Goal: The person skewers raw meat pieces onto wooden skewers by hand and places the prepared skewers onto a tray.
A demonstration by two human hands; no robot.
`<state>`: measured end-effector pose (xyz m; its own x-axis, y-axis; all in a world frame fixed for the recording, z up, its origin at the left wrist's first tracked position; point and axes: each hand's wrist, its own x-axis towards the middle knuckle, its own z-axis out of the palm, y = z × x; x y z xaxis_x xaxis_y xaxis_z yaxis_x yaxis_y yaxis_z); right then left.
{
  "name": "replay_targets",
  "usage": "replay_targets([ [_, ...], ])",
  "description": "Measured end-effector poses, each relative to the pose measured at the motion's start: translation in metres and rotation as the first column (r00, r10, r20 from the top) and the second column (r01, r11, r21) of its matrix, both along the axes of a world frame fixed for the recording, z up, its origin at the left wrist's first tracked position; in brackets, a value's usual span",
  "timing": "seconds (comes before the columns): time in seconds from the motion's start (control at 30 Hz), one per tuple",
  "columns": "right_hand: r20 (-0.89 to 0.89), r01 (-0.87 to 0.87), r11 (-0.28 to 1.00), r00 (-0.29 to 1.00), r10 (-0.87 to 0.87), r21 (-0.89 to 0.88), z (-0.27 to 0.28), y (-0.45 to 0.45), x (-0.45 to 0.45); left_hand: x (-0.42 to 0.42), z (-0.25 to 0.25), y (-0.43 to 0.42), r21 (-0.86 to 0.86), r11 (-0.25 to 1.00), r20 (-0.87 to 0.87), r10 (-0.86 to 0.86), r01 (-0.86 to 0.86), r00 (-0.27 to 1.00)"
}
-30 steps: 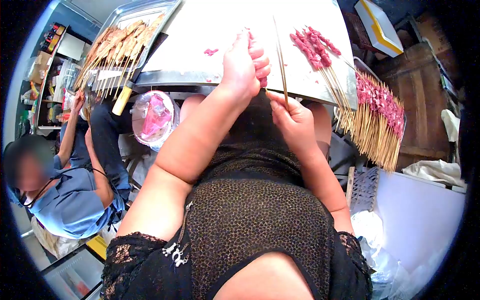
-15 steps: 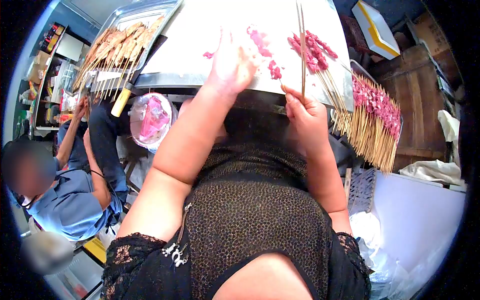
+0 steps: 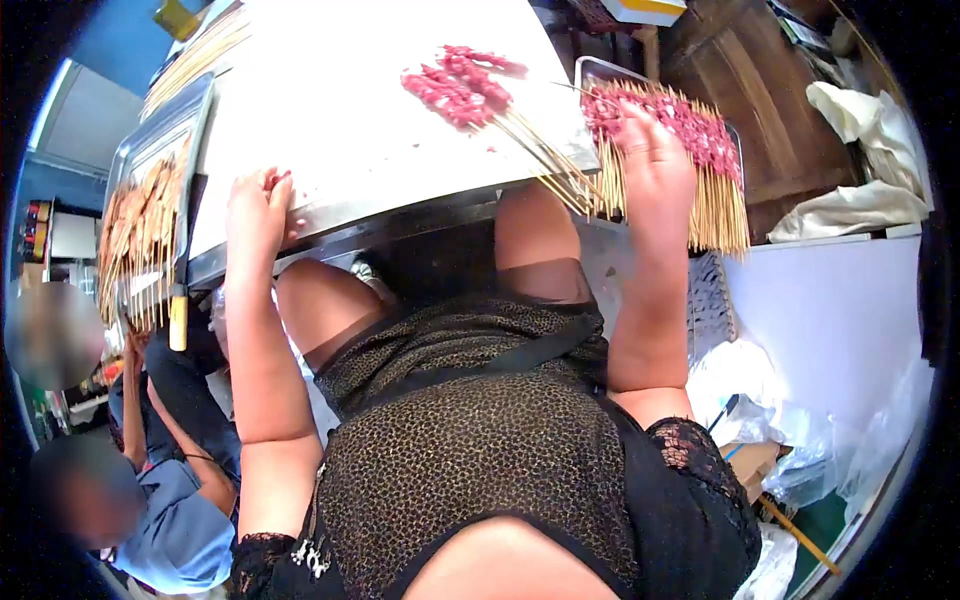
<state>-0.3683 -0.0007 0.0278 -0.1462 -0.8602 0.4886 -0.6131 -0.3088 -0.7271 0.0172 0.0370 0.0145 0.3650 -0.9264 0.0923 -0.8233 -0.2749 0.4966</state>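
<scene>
My left hand (image 3: 258,208) is closed at the left front edge of the white board (image 3: 330,95), with a small piece of raw red meat (image 3: 284,178) showing at its fingertips. Off to the right, my right hand (image 3: 655,150) reaches over a tray of raw meat skewers (image 3: 712,145). Its fingers are bent together against the meat, and whatever they hold is hidden. Between my hands, a few finished raw meat skewers (image 3: 455,95) lie on the board, their sticks jutting past the front edge.
Cooked-looking brown skewers (image 3: 145,220) fill a metal tray at left, beside a yellow knife handle (image 3: 178,318). A person in a blue shirt (image 3: 180,520) sits at lower left. White cloth (image 3: 850,210) and plastic bags (image 3: 745,385) are at right.
My view has swung right. My right hand has moved from the board's front edge to the skewer tray; the bare sticks it held no longer show. My left hand has closed.
</scene>
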Motion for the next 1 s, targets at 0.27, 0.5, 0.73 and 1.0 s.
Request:
replay_targets([
  [0.27, -0.309, 0.301, 0.862, 0.934, -0.18, 0.407, -0.168, -0.076, -0.116, 0.019, -0.014, -0.006, -0.007, 0.997, 0.096, -0.074, 0.074, 0.993],
  [0.5, -0.634, 0.431, 0.819, 0.766, -0.11, 0.379, -0.191, -0.095, -0.111, 0.0, -0.002, -0.006, 0.124, 0.988, -0.077, 0.098, -0.089, 0.992],
  [0.73, -0.316, 0.333, 0.825, 0.928, -0.199, 0.458, -0.165, -0.08, -0.121, 0.026, -0.031, -0.012, -0.219, 0.967, -0.623, -0.033, -0.133, 0.782],
  [1.0, 0.677, -0.158, 0.902, 0.714, -0.177, 0.402, -0.146, -0.048, -0.141, 0.01, -0.009, -0.014, -0.281, 0.932, -0.903, -0.176, -0.229, 0.392],
])
